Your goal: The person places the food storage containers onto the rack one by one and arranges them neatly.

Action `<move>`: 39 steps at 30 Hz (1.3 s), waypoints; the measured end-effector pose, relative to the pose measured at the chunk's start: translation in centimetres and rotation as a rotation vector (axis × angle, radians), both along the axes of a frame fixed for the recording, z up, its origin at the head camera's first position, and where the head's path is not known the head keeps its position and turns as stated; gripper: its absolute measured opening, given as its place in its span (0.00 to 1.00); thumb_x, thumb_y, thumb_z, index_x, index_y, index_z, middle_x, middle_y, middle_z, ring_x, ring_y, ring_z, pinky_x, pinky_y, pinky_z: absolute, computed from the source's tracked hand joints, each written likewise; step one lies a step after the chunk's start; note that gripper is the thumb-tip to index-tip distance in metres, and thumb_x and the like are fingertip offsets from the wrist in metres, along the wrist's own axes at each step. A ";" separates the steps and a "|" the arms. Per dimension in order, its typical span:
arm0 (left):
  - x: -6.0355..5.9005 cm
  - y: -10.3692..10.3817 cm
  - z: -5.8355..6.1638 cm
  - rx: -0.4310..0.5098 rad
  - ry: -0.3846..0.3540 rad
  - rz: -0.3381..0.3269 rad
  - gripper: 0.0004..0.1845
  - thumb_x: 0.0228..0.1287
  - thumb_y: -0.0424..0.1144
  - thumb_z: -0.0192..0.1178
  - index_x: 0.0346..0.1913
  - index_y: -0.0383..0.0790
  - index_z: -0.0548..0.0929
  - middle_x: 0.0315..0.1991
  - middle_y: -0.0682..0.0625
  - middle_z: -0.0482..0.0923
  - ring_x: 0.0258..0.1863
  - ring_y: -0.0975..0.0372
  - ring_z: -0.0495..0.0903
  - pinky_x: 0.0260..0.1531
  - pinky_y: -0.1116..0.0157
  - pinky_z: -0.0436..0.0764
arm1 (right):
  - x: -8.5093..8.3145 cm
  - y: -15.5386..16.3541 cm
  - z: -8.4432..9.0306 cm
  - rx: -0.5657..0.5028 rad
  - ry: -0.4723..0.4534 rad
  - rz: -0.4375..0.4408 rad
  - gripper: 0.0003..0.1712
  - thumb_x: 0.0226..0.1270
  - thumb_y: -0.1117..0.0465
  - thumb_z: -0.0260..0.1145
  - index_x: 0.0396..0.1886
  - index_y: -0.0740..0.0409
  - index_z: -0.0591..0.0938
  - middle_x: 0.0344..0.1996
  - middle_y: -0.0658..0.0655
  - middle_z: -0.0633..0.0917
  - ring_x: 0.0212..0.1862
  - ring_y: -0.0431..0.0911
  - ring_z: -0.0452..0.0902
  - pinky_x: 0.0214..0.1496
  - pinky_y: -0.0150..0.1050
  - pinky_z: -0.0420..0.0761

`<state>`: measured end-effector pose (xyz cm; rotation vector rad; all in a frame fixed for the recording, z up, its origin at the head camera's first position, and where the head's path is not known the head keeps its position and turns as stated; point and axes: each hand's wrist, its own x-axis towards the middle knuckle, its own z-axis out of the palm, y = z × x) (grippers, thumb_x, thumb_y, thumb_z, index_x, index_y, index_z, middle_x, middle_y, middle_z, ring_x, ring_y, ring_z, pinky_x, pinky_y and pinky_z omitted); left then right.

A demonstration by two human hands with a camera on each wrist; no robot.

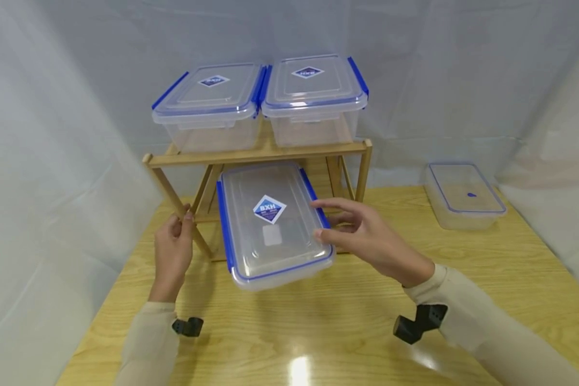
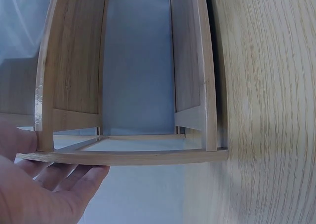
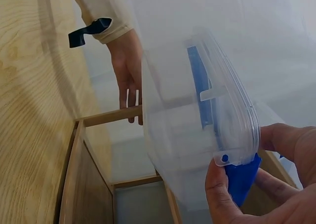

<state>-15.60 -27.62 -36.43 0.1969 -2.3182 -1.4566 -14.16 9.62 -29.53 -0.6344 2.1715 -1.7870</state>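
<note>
My right hand (image 1: 373, 238) holds a clear plastic food container (image 1: 251, 241) with a blue-edged lid by its right side, thumb and fingers at the blue clip. The container is tilted, its lid facing me, in front of a two-tier wooden rack (image 1: 212, 157). In the right wrist view the thumb and fingers of that hand (image 3: 291, 204) pinch the container's end around the blue clip (image 3: 242, 179). My left hand (image 1: 173, 249) grips the rack's left front post; the left wrist view shows its fingers curled under the wooden bar (image 2: 128, 158).
Two similar lidded containers, a left one (image 1: 207, 96) and a right one (image 1: 313, 88), sit side by side on the rack's upper tier. Another container (image 1: 463, 187) stands on the wooden table (image 1: 251, 332) at the far right. White cloth (image 1: 439, 69) hangs behind.
</note>
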 end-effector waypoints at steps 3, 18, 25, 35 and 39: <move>0.0 0.0 0.0 -0.002 -0.008 0.002 0.25 0.82 0.48 0.46 0.72 0.40 0.73 0.67 0.41 0.74 0.66 0.52 0.74 0.57 0.58 0.79 | -0.6 -0.6 0.2 -0.001 -0.005 -0.005 0.32 0.68 0.55 0.73 0.70 0.42 0.75 0.50 0.60 0.84 0.48 0.52 0.82 0.44 0.43 0.84; -0.2 -0.2 -0.1 0.023 0.017 -0.002 0.24 0.82 0.48 0.48 0.69 0.37 0.76 0.66 0.41 0.75 0.64 0.52 0.75 0.33 0.77 0.72 | -2.6 -3.3 0.7 -0.062 0.022 -0.036 0.32 0.69 0.58 0.72 0.71 0.49 0.75 0.48 0.63 0.84 0.52 0.55 0.80 0.51 0.49 0.82; -0.1 -0.1 0.0 0.005 0.001 0.006 0.24 0.82 0.48 0.46 0.65 0.32 0.78 0.69 0.45 0.73 0.63 0.51 0.76 0.50 0.67 0.80 | -3.5 -4.4 1.0 -0.010 0.070 -0.072 0.30 0.69 0.53 0.72 0.70 0.46 0.76 0.44 0.56 0.87 0.46 0.53 0.82 0.50 0.49 0.82; 0.0 -0.1 0.0 0.017 -0.003 -0.008 0.25 0.82 0.49 0.46 0.70 0.38 0.74 0.67 0.41 0.74 0.59 0.51 0.77 0.33 0.75 0.73 | -5.1 -5.6 1.5 -0.066 0.000 -0.108 0.29 0.70 0.56 0.71 0.68 0.56 0.77 0.45 0.59 0.88 0.43 0.52 0.83 0.49 0.49 0.84; -0.1 -0.3 -0.2 0.031 -0.007 -0.010 0.24 0.82 0.48 0.46 0.71 0.39 0.74 0.67 0.41 0.74 0.63 0.51 0.75 0.36 0.73 0.74 | -5.3 -6.1 1.6 -0.058 -0.014 -0.121 0.29 0.70 0.55 0.71 0.68 0.57 0.77 0.44 0.59 0.87 0.41 0.52 0.83 0.48 0.46 0.86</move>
